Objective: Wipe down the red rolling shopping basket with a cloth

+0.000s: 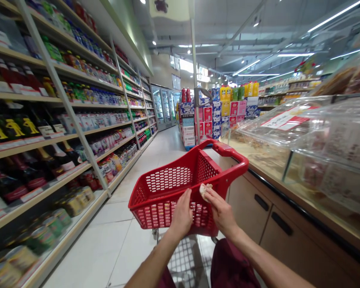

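A red plastic shopping cart (171,206) with perforated sides stands sideways in front of me, its handle (243,160) towards the right. My left hand (182,214) is on the near side of the basket, its fingers closed over the top rim. In my right hand (222,210) is a crumpled white cloth (204,191), pinched under the fingertips and pressed against the rim close to the handle end. The inside of the basket shows only in part. Below the basket, the wheels are partly hidden by my arms and legs.
Shelves of bottles and cans (93,116) run along the left. To the right is a wooden counter (258,208) with clear plastic covers (288,128). Stacked drink cartons (208,120) and a metal pole (195,72) stand ahead. Glass-door fridges (165,104) are farther back.
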### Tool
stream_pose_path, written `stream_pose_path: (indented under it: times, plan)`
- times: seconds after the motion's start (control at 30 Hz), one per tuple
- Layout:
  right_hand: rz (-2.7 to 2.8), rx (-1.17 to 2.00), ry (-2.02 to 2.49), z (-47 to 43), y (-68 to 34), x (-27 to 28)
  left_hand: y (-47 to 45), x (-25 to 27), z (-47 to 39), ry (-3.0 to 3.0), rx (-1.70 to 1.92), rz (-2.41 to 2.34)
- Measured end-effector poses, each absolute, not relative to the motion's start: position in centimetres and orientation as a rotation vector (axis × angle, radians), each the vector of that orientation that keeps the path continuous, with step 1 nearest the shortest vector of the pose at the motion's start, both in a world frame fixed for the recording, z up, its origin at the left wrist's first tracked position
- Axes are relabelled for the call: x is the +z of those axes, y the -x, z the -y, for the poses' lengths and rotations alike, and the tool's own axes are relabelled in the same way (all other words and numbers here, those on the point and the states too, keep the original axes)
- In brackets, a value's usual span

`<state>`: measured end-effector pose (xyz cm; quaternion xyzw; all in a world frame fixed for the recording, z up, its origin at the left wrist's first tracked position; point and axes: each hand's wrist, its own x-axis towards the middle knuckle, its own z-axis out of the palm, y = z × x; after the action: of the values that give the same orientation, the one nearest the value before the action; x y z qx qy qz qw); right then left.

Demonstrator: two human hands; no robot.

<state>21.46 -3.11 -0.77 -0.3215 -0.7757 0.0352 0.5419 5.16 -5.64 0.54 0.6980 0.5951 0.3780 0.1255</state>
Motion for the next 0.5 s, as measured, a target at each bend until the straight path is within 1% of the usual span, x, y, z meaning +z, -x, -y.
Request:
stream_pose_path:
  times: [0.03, 0.1, 0.2, 0.37, 0.43, 0.5]
  plan:
    - [1.776, 0.159, 0.78, 3.4, -21.2, -0.3, -6.1, 0.6, 5.7, -1.833, 1.197, -1.578]
    - [1.681, 0.256, 0.793, 4.0, -20.7, -0.4, -8.0, 0.7, 5.9, -1.435, 1.26, -1.266]
    - [1.666, 0.228, 0.829, 4.7, -20.3, -1.9, -10.0, 0.7, 6.8, -1.062, 1.226, -0.97]
    - [1.871, 0.16, 0.919, 5.4, -21.0, -4.9, -10.3, 0.4, 8.4, -0.87, 1.082, -0.906]
    - [1.951, 0.174, 0.869, 5.5, -21.6, -5.0, -9.9, 0.4, 8.6, -0.882, 0.986, -0.918]
    - [1.992, 0.162, 0.789, 5.1, -22.3, -3.9, -9.3, 0.7, 8.3, -1.029, 0.912, -1.007]
